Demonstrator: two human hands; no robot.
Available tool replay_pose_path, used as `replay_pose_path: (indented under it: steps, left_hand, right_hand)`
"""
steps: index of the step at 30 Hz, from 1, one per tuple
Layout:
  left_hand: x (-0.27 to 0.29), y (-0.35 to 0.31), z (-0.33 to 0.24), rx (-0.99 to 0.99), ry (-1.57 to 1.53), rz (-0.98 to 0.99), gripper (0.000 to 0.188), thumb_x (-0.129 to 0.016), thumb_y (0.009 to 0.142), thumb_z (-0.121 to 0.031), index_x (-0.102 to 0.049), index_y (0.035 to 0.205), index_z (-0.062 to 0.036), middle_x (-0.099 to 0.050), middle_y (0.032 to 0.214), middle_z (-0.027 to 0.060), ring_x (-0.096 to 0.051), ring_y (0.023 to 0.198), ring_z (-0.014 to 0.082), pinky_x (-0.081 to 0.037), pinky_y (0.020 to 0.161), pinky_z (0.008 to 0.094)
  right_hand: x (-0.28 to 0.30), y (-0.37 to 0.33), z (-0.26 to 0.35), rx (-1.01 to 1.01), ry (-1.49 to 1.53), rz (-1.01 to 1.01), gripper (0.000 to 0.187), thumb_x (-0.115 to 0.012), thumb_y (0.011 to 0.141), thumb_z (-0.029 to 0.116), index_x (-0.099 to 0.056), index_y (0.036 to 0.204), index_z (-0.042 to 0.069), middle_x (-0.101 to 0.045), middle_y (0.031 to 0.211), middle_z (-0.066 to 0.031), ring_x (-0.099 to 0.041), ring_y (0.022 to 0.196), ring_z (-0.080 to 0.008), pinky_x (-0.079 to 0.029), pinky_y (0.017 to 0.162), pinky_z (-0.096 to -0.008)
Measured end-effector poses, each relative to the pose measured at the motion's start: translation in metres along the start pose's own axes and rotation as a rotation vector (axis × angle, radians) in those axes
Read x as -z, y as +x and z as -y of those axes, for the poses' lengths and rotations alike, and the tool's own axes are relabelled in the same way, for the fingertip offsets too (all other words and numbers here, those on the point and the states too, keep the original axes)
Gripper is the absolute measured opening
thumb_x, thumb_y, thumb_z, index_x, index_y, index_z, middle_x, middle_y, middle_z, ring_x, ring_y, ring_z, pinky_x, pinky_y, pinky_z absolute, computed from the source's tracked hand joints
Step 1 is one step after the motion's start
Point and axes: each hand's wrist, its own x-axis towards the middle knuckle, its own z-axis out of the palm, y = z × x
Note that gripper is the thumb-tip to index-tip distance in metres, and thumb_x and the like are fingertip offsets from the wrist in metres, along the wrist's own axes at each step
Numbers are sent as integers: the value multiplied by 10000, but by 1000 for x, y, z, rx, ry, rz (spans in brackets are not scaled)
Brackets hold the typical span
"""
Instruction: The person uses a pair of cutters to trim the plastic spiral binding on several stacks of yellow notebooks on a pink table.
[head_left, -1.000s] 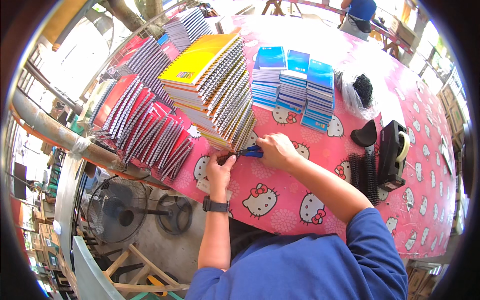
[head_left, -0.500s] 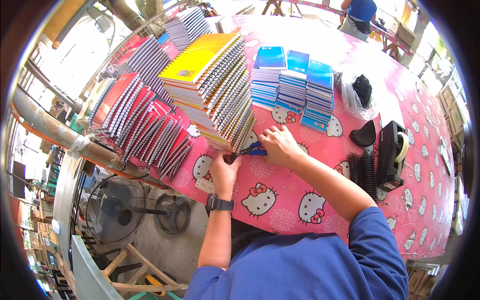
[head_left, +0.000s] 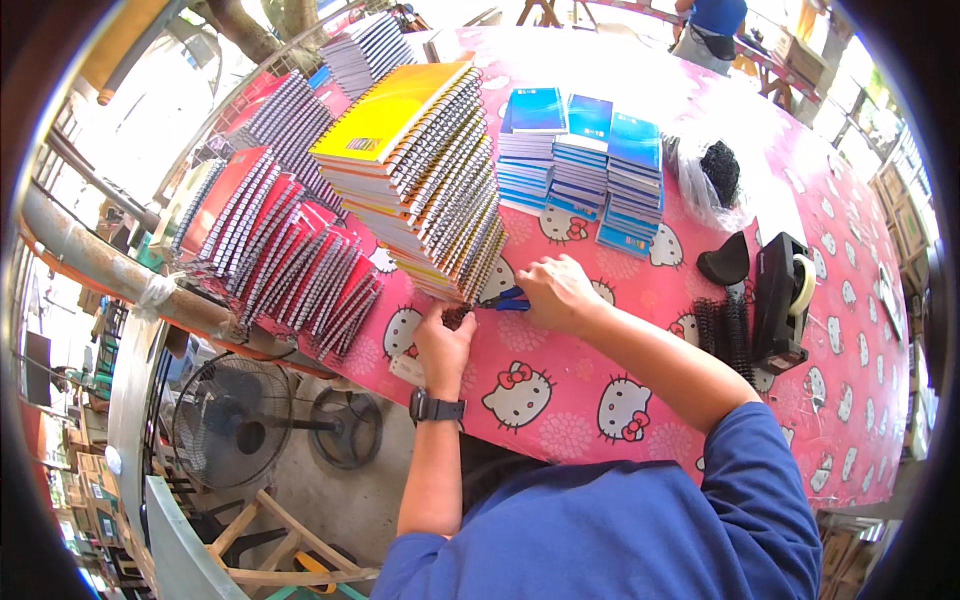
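Note:
My right hand point(head_left: 562, 292) is closed round the blue handles of a pair of pliers point(head_left: 512, 300). The jaws point left, toward my left hand point(head_left: 443, 342), which wears a dark watch on its wrist. Between my left thumb and fingers is a small dark spiral coil point(head_left: 456, 317), mostly hidden by the fingers. Just beyond both hands rises a tall, leaning stack of spiral notebooks point(head_left: 410, 170), with a yellow cover on top. The hands are low at its near foot, close to the table surface.
Red spiral notebooks point(head_left: 300, 270) lean at the left edge. Blue-covered books point(head_left: 632, 175) stand stacked beyond my right hand. Further right are a plastic bag of black coils point(head_left: 712, 180), loose black coils point(head_left: 725, 335) and a tape dispenser point(head_left: 783, 300). A fan point(head_left: 232, 418) stands below left.
Both hands stay nearly in place, the left on the coil and the right on the pliers. The view has shifted very slightly.

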Motion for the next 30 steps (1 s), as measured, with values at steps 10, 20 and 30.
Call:
replay_pose_path:
  steps: [10, 20, 30]
  left_hand:
    - [-2, -7, -3, -187, 316, -62, 190, -690, 720, -141, -642, 825, 9, -629, 788, 179, -601, 729, 340, -479, 678, 405]
    - [27, -15, -42, -206, 42, 44, 184, -709, 733, -104, -631, 860, 3, -605, 773, 120, -596, 620, 225, -485, 597, 328]
    - [-170, 66, -288, -827, 36, 470, 267, -660, 759, -185, -646, 904, 39, -625, 875, 257, -615, 836, 387, -490, 747, 403]
  right_hand:
    - [-7, 8, 11, 34, -117, -31, 228, -613, 677, 168, -650, 868, 51, -642, 835, -108, -620, 856, -258, -443, 767, -385]
    - [-21, -24, -17, -233, 171, -268, 225, -662, 659, 179, -619, 849, 66, -628, 830, -113, -613, 846, -287, -464, 745, -420]
    - [-2, -34, -16, -9, 881, -487, 505, -689, 679, 214, -548, 1134, 45, -545, 1177, -173, -498, 1098, -356, -431, 870, -435]
